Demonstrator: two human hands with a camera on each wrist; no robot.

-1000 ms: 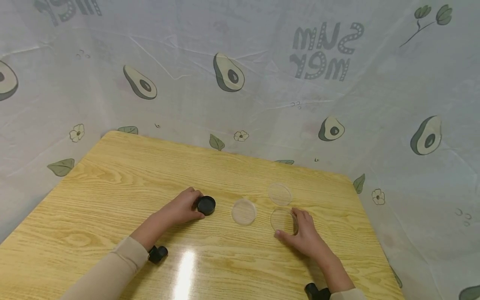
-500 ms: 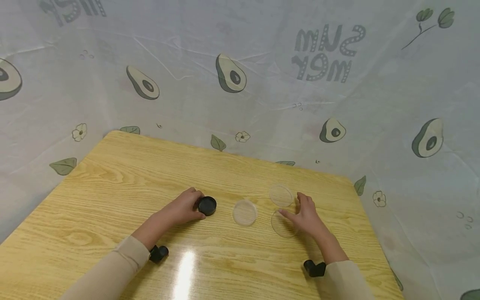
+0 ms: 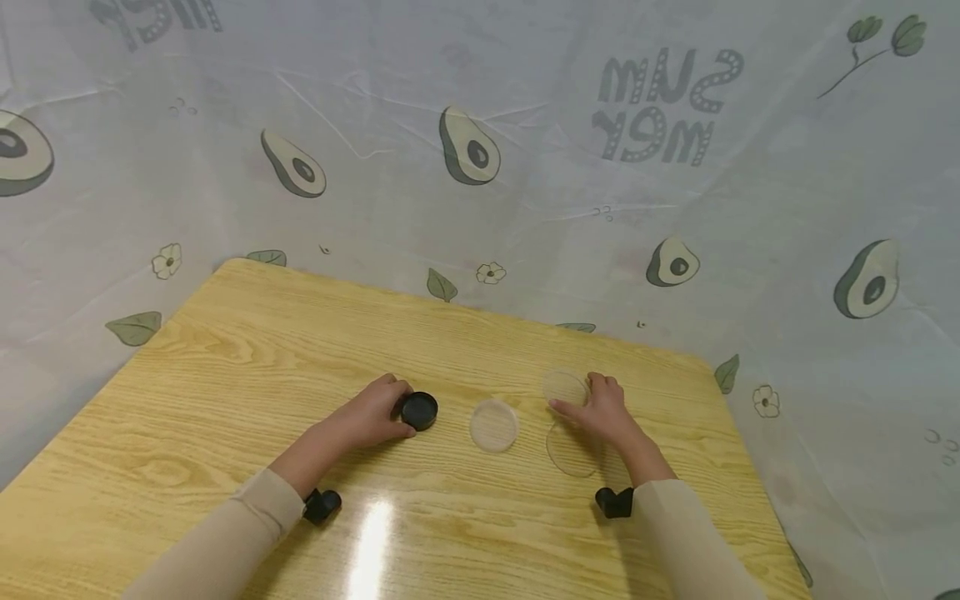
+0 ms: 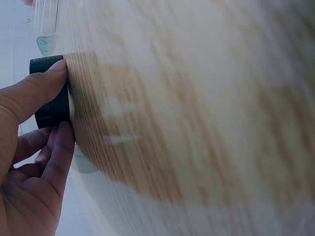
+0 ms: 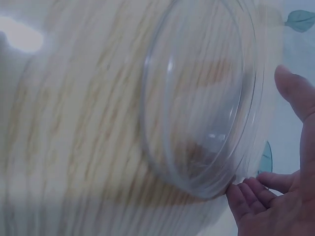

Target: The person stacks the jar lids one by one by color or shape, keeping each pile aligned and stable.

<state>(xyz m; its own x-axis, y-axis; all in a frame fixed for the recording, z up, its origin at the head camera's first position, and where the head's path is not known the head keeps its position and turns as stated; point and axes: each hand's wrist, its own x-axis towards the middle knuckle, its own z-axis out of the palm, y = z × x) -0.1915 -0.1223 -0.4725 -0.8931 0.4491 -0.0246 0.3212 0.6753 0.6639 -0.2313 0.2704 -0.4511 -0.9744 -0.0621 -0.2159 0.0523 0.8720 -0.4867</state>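
Note:
My left hand [image 3: 375,410] grips a short black round container [image 3: 419,411] by its sides on the wooden table. In the left wrist view a seam runs around the container [image 4: 51,110], with the thumb on one side and fingertips on the other. Two clear round dishes stand near my right hand [image 3: 606,408]: a farther dish [image 3: 564,385] and a nearer dish [image 3: 567,457]. My right thumb and fingers spread around the farther dish's near right edge. The nearer dish [image 5: 197,98] fills the right wrist view, the thumb visibly apart from it. Whether the fingertips touch glass is unclear.
A third clear round dish [image 3: 493,426] lies between the black container and the right-hand dishes. Black wrist devices, a left one [image 3: 322,506] and a right one [image 3: 615,502], sit at my sleeves. A printed curtain [image 3: 390,192] hangs behind the table's far edge.
My right hand has left the nearer clear dish and moved away from me to the farther one. The left hand stays on the black container. The whole view has shifted slightly.

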